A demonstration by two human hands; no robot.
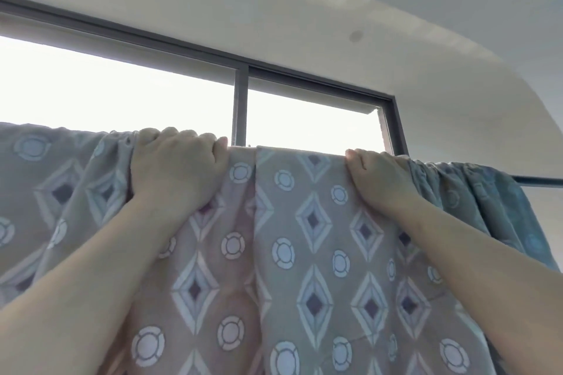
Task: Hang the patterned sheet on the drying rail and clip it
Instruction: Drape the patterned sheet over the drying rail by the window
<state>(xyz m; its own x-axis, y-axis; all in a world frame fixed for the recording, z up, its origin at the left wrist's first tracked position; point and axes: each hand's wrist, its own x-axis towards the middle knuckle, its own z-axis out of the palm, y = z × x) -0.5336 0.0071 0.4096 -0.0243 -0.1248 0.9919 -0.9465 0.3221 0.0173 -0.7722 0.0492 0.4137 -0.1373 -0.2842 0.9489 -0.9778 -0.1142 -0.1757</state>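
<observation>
Fingers of left hand (175, 167) and right hand (376, 178) curled shut over top fold of patterned sheet (304, 237), draped across drying rail (539, 181). Hanging step in hand, likely spreading; cloth bunched outside both hands, flat between. Next: slide gathers outward, then clip; no clips visible. Bare rail at right, window frame (240, 103) just behind.

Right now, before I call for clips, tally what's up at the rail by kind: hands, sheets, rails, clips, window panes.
Hands: 2, left hand and right hand, both gripping the fabric's top edge
Patterned sheet: 1, draped over the rail
Drying rail: 1, bare only at far right
Window panes: 2 visible
Clips: 0 visible
Total: 6
</observation>
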